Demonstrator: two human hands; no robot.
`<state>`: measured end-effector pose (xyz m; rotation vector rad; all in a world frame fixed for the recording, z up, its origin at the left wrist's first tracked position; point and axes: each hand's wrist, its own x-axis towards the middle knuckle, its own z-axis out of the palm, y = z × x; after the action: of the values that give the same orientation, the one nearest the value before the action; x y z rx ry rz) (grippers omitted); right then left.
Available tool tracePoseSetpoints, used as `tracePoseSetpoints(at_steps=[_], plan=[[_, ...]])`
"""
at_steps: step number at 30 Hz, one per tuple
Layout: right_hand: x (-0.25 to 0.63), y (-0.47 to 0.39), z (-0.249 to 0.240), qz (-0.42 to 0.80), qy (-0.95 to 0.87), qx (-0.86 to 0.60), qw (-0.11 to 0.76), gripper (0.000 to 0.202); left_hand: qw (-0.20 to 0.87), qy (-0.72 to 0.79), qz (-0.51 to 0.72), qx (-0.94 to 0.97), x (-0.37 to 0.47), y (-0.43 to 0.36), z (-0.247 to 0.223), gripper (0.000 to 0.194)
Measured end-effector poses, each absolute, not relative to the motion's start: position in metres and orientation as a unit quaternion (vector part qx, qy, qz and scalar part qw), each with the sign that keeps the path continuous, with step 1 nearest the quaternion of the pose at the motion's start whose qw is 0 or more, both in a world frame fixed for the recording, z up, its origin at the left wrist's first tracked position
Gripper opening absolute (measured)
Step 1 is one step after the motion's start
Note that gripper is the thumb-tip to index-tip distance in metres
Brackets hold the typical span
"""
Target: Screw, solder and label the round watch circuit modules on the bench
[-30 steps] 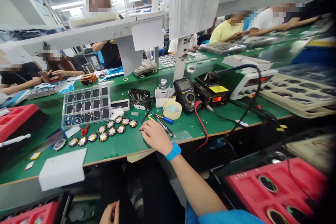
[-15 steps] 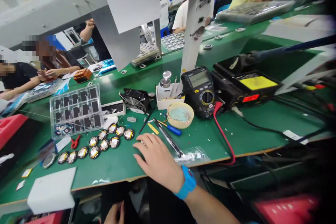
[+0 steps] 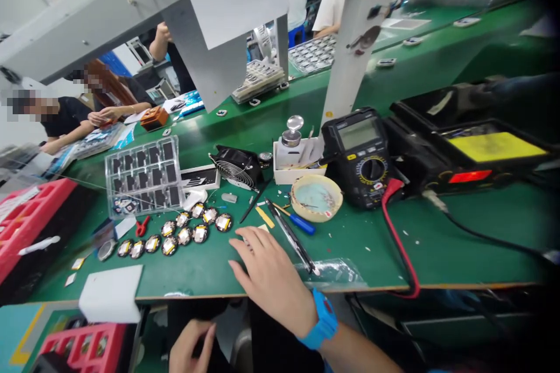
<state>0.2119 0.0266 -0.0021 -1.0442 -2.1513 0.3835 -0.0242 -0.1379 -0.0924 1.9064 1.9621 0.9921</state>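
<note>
My right hand (image 3: 272, 277), with a blue watch (image 3: 322, 319) on its wrist, rests palm down over the front of the green workbench, fingers stretched and slightly spread. A small pale piece shows between its fingers; what lies under the palm is hidden. Just left of it are several round black modules (image 3: 200, 233) with white and yellow patches. By its fingertips lie a yellow strip (image 3: 265, 217), black tweezers (image 3: 292, 238) and a blue-handled screwdriver (image 3: 301, 224). Low in the view, below the bench edge, my left hand (image 3: 191, 347) hangs loosely, thumb apart, with nothing visible in it.
A black multimeter (image 3: 359, 157) with a red lead stands right of a round cream dish (image 3: 317, 197). Behind are a small fan (image 3: 238, 166) and a clear compartment tray (image 3: 144, 178). Red foam trays (image 3: 32, 227) stand left. Other people sit across the bench.
The view has shifted, so bench items sit differently in the picture. My left hand shows more fully below the edge. My right hand stays over nearly the same bench spot.
</note>
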Motion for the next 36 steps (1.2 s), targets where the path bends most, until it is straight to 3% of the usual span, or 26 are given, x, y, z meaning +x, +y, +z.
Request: tracePoseSetpoints(at_steps=[2, 6, 8, 12, 17, 20, 30, 36], plan=[[0.217, 0.025, 0.003, 0.151, -0.819, -0.400, 0.382, 0.028, 0.088, 0.602, 0.332, 0.721, -0.025, -0.115, -0.052, 0.014], [0.251, 0.023, 0.016, 0.109, -0.782, -0.434, 0.434, 0.019, -0.005, 0.571, 0.343, 0.746, -0.041, -0.068, 0.003, 0.014], [0.274, 0.023, 0.018, 0.042, -0.773, -0.476, 0.418, 0.018, -0.055, 0.588, 0.354, 0.725, -0.052, -0.048, 0.014, 0.013], [0.305, 0.023, 0.014, -0.039, -0.781, -0.540, 0.310, 0.039, -0.096, 0.640, 0.341, 0.682, -0.066, -0.015, 0.018, 0.013], [0.299, 0.020, 0.008, -0.061, -0.785, -0.562, 0.254, 0.038, -0.082, 0.630, 0.266, 0.725, -0.054, 0.020, 0.018, 0.040], [0.290, 0.018, 0.006, -0.058, -0.767, -0.585, 0.255, 0.035, -0.079, 0.617, 0.252, 0.742, -0.046, 0.032, 0.016, 0.049], [0.269, 0.013, 0.004, 0.044, -0.675, -0.675, 0.293, 0.036, -0.063, 0.601, 0.298, 0.739, -0.057, 0.031, 0.000, 0.033], [0.260, 0.015, -0.002, 0.075, -0.651, -0.667, 0.355, 0.029, -0.069, 0.568, 0.335, 0.748, -0.058, 0.027, 0.000, 0.035]])
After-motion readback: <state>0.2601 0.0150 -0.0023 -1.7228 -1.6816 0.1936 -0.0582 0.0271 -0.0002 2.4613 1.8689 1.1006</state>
